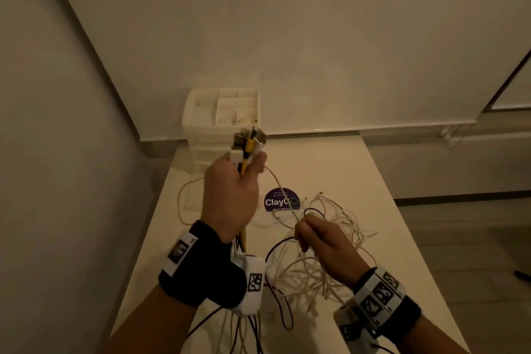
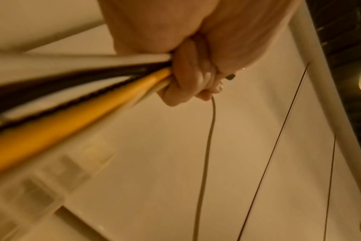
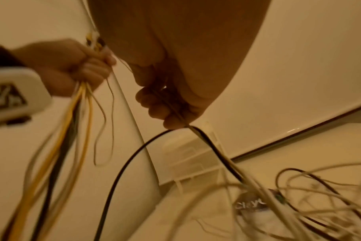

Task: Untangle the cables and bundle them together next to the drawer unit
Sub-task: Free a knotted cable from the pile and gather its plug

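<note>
Our left hand (image 1: 230, 195), centre-left of frame, is fisted round the gathered plug ends (image 1: 248, 142), held up just in front of the drawer unit (image 1: 221, 112) at upper centre. Our right hand (image 1: 321, 241), lower right of it, has its fingers curled round a white cable (image 1: 275, 181) and a black cable (image 1: 277, 247). The white one runs taut up-left from right hand to left fist. The tangle (image 1: 330, 261) lies on the table (image 1: 373, 181) under and beyond the right hand, which is nearer it. Next pull, we judge, goes along that diagonal.
</note>
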`<state>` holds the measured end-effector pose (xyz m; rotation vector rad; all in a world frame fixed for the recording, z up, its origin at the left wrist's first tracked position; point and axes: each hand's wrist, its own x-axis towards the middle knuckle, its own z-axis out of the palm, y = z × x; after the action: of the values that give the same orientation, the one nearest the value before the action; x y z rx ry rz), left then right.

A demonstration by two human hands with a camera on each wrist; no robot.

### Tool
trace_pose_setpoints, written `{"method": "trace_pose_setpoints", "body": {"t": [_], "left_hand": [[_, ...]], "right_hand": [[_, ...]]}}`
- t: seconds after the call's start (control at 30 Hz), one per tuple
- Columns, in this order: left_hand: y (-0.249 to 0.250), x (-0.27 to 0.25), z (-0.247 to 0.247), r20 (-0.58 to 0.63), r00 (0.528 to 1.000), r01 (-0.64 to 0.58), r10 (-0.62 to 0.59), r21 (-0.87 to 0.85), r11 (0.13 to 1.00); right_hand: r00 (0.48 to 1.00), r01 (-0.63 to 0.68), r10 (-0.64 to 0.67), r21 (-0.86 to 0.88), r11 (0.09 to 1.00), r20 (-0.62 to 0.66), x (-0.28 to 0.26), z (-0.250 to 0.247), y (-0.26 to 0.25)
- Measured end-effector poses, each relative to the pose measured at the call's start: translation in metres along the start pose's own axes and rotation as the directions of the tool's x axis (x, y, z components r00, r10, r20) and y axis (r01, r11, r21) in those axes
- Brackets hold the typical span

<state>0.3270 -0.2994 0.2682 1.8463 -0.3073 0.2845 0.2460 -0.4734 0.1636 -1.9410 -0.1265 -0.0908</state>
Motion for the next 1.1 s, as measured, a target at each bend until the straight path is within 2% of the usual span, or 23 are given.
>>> {"method": "trace_pose_setpoints", "body": {"t": [0.1,0.27,0.37,0.47,0.53,0.6,0.7,0.77,0.83,0.87,1.0,1.1], "left_hand": [[0.002,0.010,-0.020,-0.114,0.992,0.030,-0.048,-0.155,0.987],[0.009,0.017,-0.048,-0.250,0.967,-0.028,-0.057,-0.324,0.946],[-0.006,0.019,-0.057,-0.273,0.960,0.004,-0.057,-0.189,0.982],[-0.009,0.015,-0.060,-0.299,0.954,-0.029,0.023,-0.014,0.999],[-0.002,0.005,-0.052,-0.205,0.976,-0.077,0.079,0.021,0.997],[0.007,-0.008,-0.034,0.028,0.994,-0.109,0.108,0.062,0.992],[-0.005,-0.020,0.003,0.322,0.945,-0.130,0.057,0.210,0.969],[-0.022,-0.023,0.025,0.430,0.903,-0.145,0.006,0.293,0.945],[-0.035,-0.024,0.041,0.453,0.890,-0.129,-0.045,0.345,0.930],[-0.036,-0.024,0.046,0.433,0.901,-0.118,-0.040,0.330,0.937],[-0.028,-0.022,0.052,0.241,0.965,-0.158,0.106,0.207,0.966],[-0.020,-0.020,0.052,0.142,0.985,-0.120,0.099,0.150,0.981]], "right_hand": [[1.000,-0.012,0.009,-0.137,0.991,-0.023,0.001,0.004,0.019],[1.000,-0.005,0.001,-0.259,0.966,-0.014,0.012,0.007,0.045],[0.997,-0.050,0.027,-0.326,0.944,-0.075,0.019,0.005,0.056],[0.995,-0.049,0.013,-0.352,0.935,-0.103,0.025,-0.002,0.052],[0.996,-0.020,-0.011,-0.343,0.939,-0.087,0.030,-0.007,0.044],[0.996,0.017,-0.043,-0.319,0.947,-0.074,0.034,-0.013,0.033],[0.994,0.076,-0.096,-0.290,0.954,-0.055,0.037,-0.022,0.018],[0.992,0.112,-0.125,-0.290,0.950,-0.026,0.037,-0.027,0.010],[0.988,0.142,-0.153,-0.296,0.944,-0.015,0.035,-0.029,0.004],[0.986,0.152,-0.165,-0.286,0.946,-0.022,0.034,-0.029,0.001],[0.984,0.160,-0.174,-0.234,0.959,-0.041,0.026,-0.021,-0.006],[0.988,0.112,-0.142,-0.363,0.925,-0.057,0.023,-0.011,0.003]]}}
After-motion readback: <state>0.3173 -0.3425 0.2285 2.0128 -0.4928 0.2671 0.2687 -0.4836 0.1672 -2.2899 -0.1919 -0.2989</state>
